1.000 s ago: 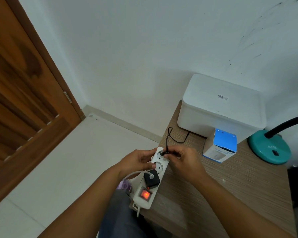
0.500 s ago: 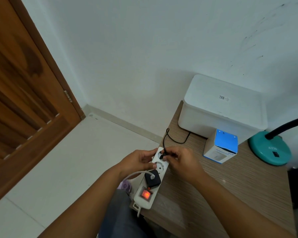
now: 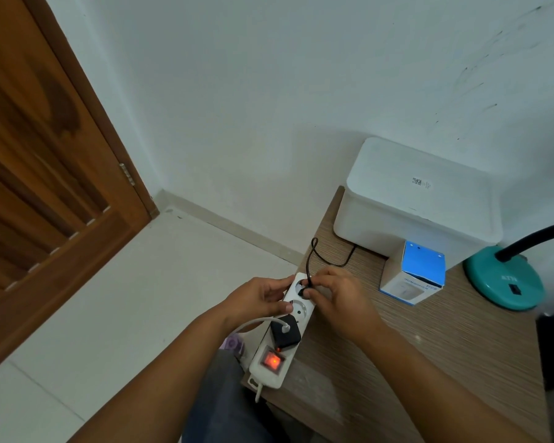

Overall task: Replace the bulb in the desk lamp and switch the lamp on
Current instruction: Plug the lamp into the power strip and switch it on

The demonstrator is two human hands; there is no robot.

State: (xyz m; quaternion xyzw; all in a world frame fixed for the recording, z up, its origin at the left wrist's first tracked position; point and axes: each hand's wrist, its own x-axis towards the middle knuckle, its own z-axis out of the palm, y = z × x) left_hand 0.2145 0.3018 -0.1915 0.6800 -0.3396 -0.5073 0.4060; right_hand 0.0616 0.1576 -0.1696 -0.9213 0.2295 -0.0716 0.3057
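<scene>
Hands meet at the lower middle of the frame, over a white power strip (image 3: 290, 327) that lies along the left edge of a wooden desk (image 3: 435, 356). The left hand (image 3: 256, 298) grips the far end of the strip from the left side, its fingers curled against the white body. The right hand (image 3: 339, 298) pinches a small black plug (image 3: 302, 290) between thumb and fingertips, right at the farthest socket of the strip; I cannot tell if the plug sits fully inside. A thin black cord (image 3: 320, 257) goes up from the plug, makes a loop and runs toward the back of the desk. On the strip, nearer the bottom of the frame, a black adapter (image 3: 285, 332) with a white cable (image 3: 256, 322) is plugged in, and below it the red switch (image 3: 272, 360) glows. At the right edge stands the teal lamp base (image 3: 502, 282) with a black bent neck (image 3: 534, 238) that leaves the frame; the bulb is not visible. Between the lamp base and the hands stands a small blue and white carton (image 3: 413, 273), just in front of a large white box (image 3: 419, 196) against the wall. A brown wooden door (image 3: 39, 174) fills the left side.
</scene>
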